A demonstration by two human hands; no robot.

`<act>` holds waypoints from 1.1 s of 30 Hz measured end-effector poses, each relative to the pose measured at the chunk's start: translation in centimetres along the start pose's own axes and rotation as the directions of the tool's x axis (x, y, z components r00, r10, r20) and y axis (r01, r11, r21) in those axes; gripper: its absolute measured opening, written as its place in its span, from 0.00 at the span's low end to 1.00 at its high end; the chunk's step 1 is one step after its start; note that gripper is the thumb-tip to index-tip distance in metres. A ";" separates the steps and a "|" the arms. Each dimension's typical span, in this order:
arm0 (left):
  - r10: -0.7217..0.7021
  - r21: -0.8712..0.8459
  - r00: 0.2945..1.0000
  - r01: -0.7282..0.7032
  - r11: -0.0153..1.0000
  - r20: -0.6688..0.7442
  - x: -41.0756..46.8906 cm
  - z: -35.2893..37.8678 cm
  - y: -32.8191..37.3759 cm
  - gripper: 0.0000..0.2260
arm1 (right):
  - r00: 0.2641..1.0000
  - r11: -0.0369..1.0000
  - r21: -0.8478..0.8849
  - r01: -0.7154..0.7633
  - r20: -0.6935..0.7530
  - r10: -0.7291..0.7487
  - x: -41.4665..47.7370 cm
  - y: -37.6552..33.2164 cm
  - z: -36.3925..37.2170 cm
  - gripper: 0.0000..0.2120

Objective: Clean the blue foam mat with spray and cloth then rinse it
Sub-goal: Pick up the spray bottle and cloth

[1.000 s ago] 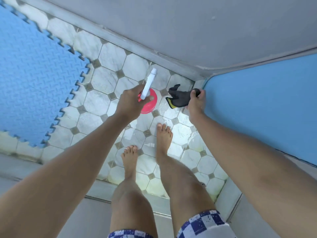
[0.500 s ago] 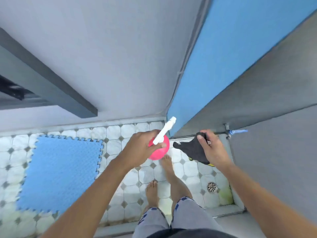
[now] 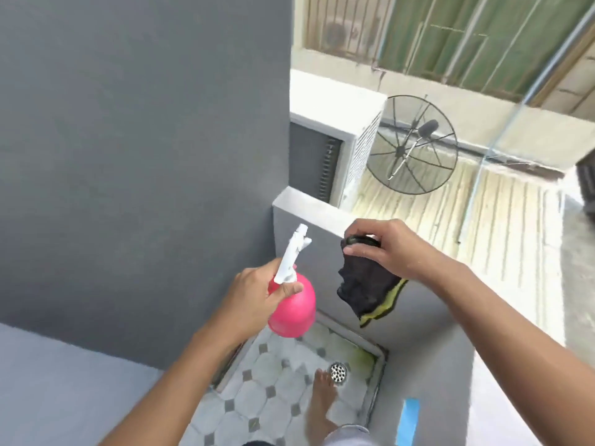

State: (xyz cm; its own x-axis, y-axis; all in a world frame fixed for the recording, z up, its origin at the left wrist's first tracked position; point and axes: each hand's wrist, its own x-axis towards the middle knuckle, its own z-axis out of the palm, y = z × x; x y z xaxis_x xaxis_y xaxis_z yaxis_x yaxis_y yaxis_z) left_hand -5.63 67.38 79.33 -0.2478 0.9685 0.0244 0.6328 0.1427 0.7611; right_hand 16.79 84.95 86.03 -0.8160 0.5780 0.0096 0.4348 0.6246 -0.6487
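Two loads: L hand (image 3: 254,297) grips spray bottle (image 3: 291,309), R hand (image 3: 383,249) cloth (image 3: 365,291), over ledge (image 3: 309,210).

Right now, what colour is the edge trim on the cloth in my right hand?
Yellow-green trim on a black cloth, held by the right hand; seen in the head view.

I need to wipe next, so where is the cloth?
In the head view, the dark cloth hangs from the right hand, right of the pink spray bottle.
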 end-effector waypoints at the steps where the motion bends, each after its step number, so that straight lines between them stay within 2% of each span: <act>1: 0.028 -0.015 1.000 -0.027 1.000 0.009 2.3 0.8 1.2 0.17 | 1.000 1.000 -0.013 -0.008 -0.004 0.008 -0.2 0.7 -2.3 0.05; 3: 0.061 -0.042 0.998 -0.060 0.997 0.024 7.1 2.6 3.7 0.19 | 0.999 0.998 -0.051 -0.028 -0.017 0.027 -0.4 3.0 -6.8 0.07; 7: 0.104 -0.032 0.993 -0.103 0.994 0.054 15.9 6.6 7.2 0.13 | 0.988 0.982 -0.126 -0.142 0.036 0.147 0.4 9.8 -12.5 0.09; 10: 0.099 -0.004 0.993 -0.099 0.995 0.060 21.3 9.9 8.4 0.12 | 0.955 0.941 -0.196 -0.277 0.047 0.291 1.3 16.6 -14.0 0.14; 13: 0.057 0.024 0.993 -0.060 0.998 0.099 25.1 12.6 8.4 0.13 | 0.911 0.898 -0.190 -0.396 0.041 0.410 1.4 22.6 -13.5 0.16; 16: 0.045 0.022 0.991 -0.048 0.999 0.129 27.2 14.4 7.9 0.12 | 0.893 0.877 -0.170 -0.449 -0.048 0.448 1.2 26.1 -12.6 0.15; 21: 0.040 -0.002 0.993 -0.040 0.999 0.115 29.5 15.6 7.0 0.12 | 0.888 0.896 -0.080 -0.437 -0.195 0.415 1.3 27.3 -12.2 0.11; 24: 0.052 -0.002 0.992 -0.052 0.999 0.117 30.1 16.0 6.9 0.14 | 0.907 0.907 -0.065 -0.417 -0.092 0.411 -0.2 27.0 -9.3 0.10; 26: 0.064 0.006 0.991 -0.066 0.998 0.114 30.2 16.2 7.0 0.14 | 0.906 0.905 -0.074 -0.419 0.043 0.422 -2.0 26.6 -5.9 0.15; 28: 0.070 0.023 0.991 -0.073 0.997 0.111 30.3 16.3 7.1 0.13 | 0.853 0.858 -0.025 -0.513 0.099 0.513 -3.8 26.8 -2.5 0.25; 30: 0.071 0.035 0.991 -0.075 0.997 0.114 30.4 16.3 7.2 0.13 | 0.774 0.775 0.025 -0.631 -0.038 0.632 -4.7 27.7 0.4 0.27; 31: 0.071 0.039 0.990 -0.076 0.996 0.120 30.5 16.3 7.2 0.13 | 0.731 0.741 0.041 -0.670 -0.138 0.668 -4.8 28.3 1.4 0.25; 33: 0.070 0.050 0.989 -0.077 0.996 0.131 30.6 16.2 7.3 0.14 | 0.660 0.689 0.048 -0.723 -0.246 0.710 -4.1 29.0 2.6 0.21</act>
State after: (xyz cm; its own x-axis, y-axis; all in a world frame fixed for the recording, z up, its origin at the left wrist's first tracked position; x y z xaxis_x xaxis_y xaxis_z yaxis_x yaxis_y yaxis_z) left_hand 3.27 101.35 75.14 -0.1046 0.9945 -0.0079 0.6854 0.0779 0.7240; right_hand 31.74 99.35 65.15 -0.1357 0.9541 -0.2670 0.8713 -0.0134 -0.4906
